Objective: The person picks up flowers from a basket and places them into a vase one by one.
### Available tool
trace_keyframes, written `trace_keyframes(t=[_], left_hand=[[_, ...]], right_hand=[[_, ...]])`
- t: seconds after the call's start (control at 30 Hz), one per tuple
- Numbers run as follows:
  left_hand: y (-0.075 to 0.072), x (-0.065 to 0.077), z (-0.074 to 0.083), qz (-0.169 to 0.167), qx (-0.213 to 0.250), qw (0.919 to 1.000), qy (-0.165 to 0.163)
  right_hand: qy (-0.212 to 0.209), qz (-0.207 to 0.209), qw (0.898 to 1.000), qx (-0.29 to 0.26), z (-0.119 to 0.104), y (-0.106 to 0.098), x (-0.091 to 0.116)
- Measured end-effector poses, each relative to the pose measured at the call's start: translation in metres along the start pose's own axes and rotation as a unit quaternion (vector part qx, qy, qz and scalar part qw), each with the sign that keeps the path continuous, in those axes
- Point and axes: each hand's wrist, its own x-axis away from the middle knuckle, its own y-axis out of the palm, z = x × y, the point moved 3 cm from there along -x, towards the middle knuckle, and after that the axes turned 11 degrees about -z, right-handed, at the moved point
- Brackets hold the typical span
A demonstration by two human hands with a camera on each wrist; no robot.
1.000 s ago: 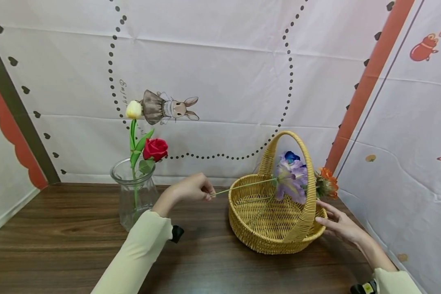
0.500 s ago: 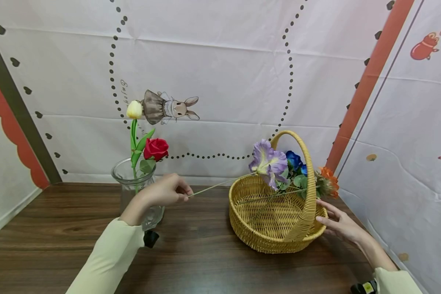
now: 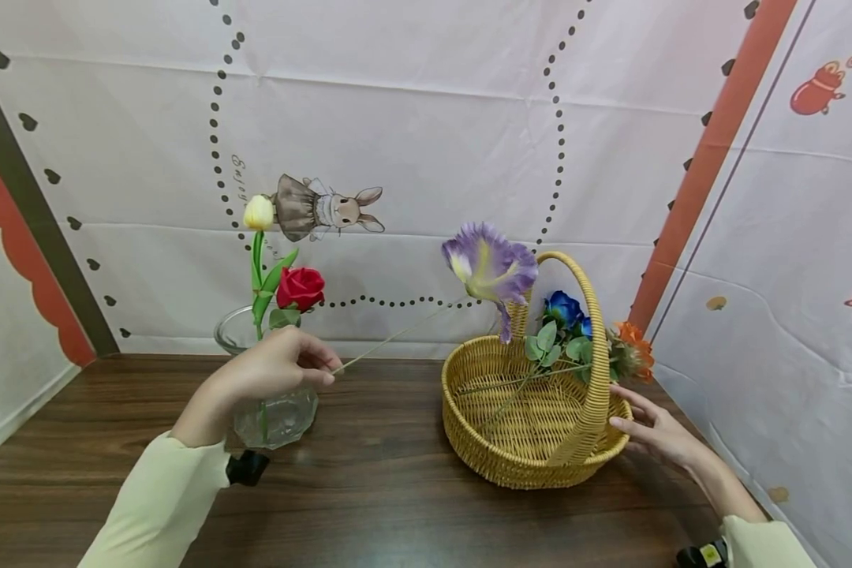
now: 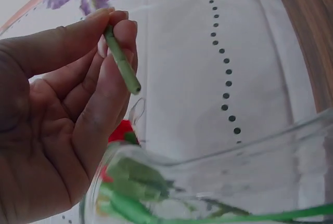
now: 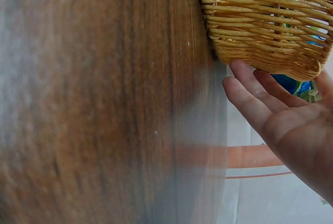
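Note:
Between thumb and fingertips my left hand (image 3: 273, 367) pinches the thin green stem of a purple artificial iris-like flower (image 3: 493, 264). Its bloom stands above the left side of the wicker basket (image 3: 468, 442). In the left wrist view, the stem's cut end (image 4: 125, 68) sticks out below the fingers. Behind that hand, partly hidden, stands the glass vase (image 3: 287, 422) with a yellow-white tulip (image 3: 259, 212) and a red rose (image 3: 301, 289). My right hand (image 3: 660, 438) rests against the basket's right side, fingers (image 5: 250, 102) fairly straight, thumb at the rim.
Blue flowers (image 3: 565, 308) with green leaves and an orange flower (image 3: 634, 347) lie in the basket, heads toward its back and right. The arched basket handle (image 3: 596, 363) rises over them. A printed cloth (image 3: 412, 158) hangs behind the wooden table (image 3: 383, 497).
My left hand has moved left toward the vase, drawing the purple flower out of the basket and raising its bloom. The right hand and the basket have stayed put.

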Motion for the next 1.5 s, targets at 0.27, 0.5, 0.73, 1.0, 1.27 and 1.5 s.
trace_keyframes(t=[0.27, 0.5, 0.73, 1.0, 1.27, 1.5], left_hand=[[-0.014, 0.017, -0.003, 0.027, 0.017, 0.9994, -0.016], [-0.028, 0.034, -0.004, 0.076, 0.054, 0.9951, -0.031], [-0.042, 0.045, -0.008, 0.145, 0.095, 0.9848, -0.016], [-0.053, 0.049, -0.017, 0.222, 0.14, 0.9646, 0.019], [-0.059, 0.046, -0.03, 0.271, 0.188, 0.9434, 0.029], [-0.061, 0.042, -0.044, 0.288, 0.196, 0.9375, -0.009]], right_hand=[[0.0, -0.004, 1.0, -0.003, 0.0, 0.0, 0.001], [-0.005, -0.008, 1.0, 0.001, 0.0, 0.0, 0.001], [-0.008, -0.009, 1.0, 0.0, 0.0, 0.0, 0.0], [0.007, 0.002, 1.0, 0.007, 0.002, 0.0, 0.0], [-0.003, -0.002, 1.0, 0.016, 0.002, -0.001, 0.0], [-0.01, -0.007, 1.0, 0.005, 0.001, 0.0, -0.001]])
